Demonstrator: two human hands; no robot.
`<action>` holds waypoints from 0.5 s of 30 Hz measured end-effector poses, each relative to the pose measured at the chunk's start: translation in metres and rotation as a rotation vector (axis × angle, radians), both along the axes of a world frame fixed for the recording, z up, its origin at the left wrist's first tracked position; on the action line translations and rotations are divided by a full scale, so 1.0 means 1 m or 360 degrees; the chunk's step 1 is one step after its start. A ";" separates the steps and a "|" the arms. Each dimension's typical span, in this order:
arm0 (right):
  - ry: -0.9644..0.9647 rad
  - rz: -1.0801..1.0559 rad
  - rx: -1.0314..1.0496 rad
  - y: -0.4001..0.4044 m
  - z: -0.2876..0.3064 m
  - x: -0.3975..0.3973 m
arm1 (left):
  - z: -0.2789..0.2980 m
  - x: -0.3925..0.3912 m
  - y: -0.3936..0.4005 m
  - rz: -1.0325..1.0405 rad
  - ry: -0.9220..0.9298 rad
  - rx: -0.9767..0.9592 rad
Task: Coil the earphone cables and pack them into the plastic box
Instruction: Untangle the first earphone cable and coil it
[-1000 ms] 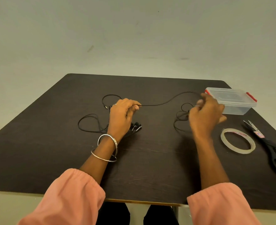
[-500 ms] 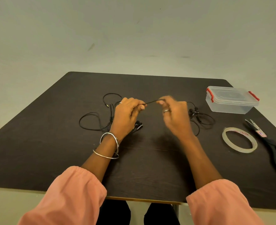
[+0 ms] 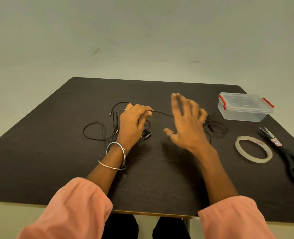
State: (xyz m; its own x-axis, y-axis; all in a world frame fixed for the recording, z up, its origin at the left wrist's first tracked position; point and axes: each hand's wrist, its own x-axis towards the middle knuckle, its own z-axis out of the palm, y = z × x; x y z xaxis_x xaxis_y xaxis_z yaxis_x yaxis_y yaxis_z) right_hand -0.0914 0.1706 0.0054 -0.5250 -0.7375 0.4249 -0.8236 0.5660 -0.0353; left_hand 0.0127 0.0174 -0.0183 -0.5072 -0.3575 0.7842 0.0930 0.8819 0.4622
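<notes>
Both hands sit over the dark table [image 3: 56, 161], apart from each other. Left hand [image 3: 134, 123], with two metal bangles [image 3: 116, 156] on the wrist, has fingers curled and pinches a black earphone cable [image 3: 161, 113] between thumb and fingertips. From that pinch the cable runs rightward toward the plastic box [image 3: 244, 107] and passes behind the right hand [image 3: 186, 125]. Right hand is spread wide, fingers straight and blurred, raised above the table and gripping nothing visible; a ring shows on the thumb. Whether the cable touches its palm cannot be told. More black cable lies loose on the far side of the left hand from the box: open loops [image 3: 95, 131] and a strand ending in a small metal plug [image 3: 110, 114]. Earbuds [image 3: 147, 135] sit just under the left hand, on its box side. Another tangle of cable [image 3: 215, 129] lies between the right hand and the box, near but not touching the box. Box is clear with red clips, lid on, standing near the table's far right corner. Nearer the person than the box: a roll of clear tape [image 3: 253, 149] lying flat, and black-handled scissors [image 3: 291, 159] just beside it toward the table edge.
</notes>
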 end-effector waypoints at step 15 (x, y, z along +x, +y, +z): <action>-0.0386 0.0032 -0.1749 0.005 0.011 -0.025 | 0.006 0.000 -0.010 -0.0163 0.0002 0.0313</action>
State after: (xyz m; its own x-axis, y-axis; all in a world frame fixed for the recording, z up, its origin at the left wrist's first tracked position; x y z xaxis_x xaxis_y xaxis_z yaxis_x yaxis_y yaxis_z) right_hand -0.1161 0.1754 0.0161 -0.6743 -0.0346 0.7377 -0.7358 0.1159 -0.6672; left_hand 0.0132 0.0073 -0.0122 -0.5480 -0.4505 0.7048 0.1780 0.7605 0.6245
